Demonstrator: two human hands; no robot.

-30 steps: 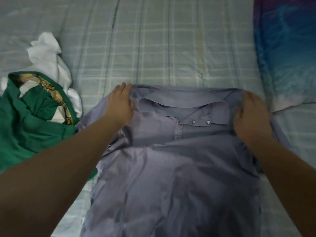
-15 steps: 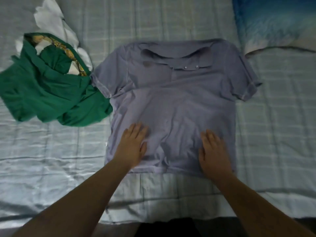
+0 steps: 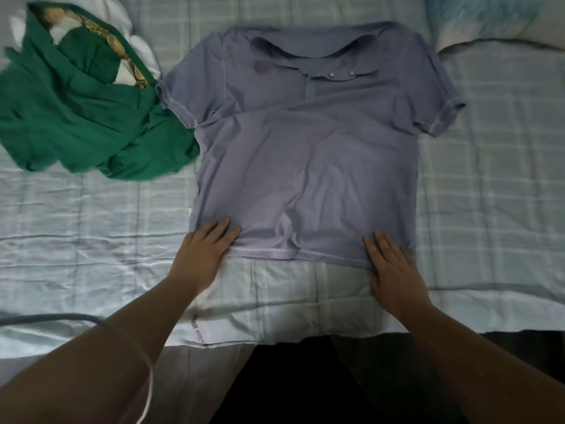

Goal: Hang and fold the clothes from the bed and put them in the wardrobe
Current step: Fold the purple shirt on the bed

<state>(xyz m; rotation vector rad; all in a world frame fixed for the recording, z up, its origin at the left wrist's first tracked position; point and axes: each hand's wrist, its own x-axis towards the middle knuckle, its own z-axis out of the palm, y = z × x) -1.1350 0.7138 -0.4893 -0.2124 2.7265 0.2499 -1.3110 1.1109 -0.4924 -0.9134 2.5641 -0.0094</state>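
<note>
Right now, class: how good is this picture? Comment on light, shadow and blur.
Head view: dim, bluish light; a soft shadow darkens the shirt around its collar; the green cloth smears at its left edge; both hands, left and right, and the shirt's buttons stay fairly sharp; wide-angle bending bows the bed's check lines.

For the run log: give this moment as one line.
step: smoothing shirt | left hand: flat on hem | right hand: flat on hem | green garment: unfolded beside it
</note>
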